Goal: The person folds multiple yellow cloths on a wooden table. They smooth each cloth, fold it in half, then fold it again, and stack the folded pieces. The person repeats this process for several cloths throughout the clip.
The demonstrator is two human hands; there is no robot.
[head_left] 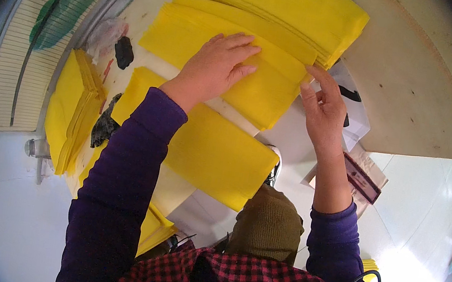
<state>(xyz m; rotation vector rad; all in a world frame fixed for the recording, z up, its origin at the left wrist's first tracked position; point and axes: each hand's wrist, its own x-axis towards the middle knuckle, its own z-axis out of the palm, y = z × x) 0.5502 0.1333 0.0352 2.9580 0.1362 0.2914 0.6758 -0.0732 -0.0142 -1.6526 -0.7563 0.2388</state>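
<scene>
A yellow cloth sheet (266,98) lies in front of me on a pale board, overlapping more folded yellow cloth behind it. My left hand (219,66) rests on this sheet, open, with the fingers stretched to the right. At the sheet's right edge, my right hand (325,105) has its fingers curled, with thumb and index finger closed on the edge. Beyond both hands lies a thick stack of yellow cloth (289,7). Nearer to me, another yellow sheet (213,151) lies partly under my left forearm.
More folded yellow cloth (73,109) hangs over the board's left side. Two black scraps, one small (124,52) and one crumpled (105,122), lie near it. A wooden panel (416,80) stands at the right. A dark-framed flat object (362,180) lies below it on white floor tiles.
</scene>
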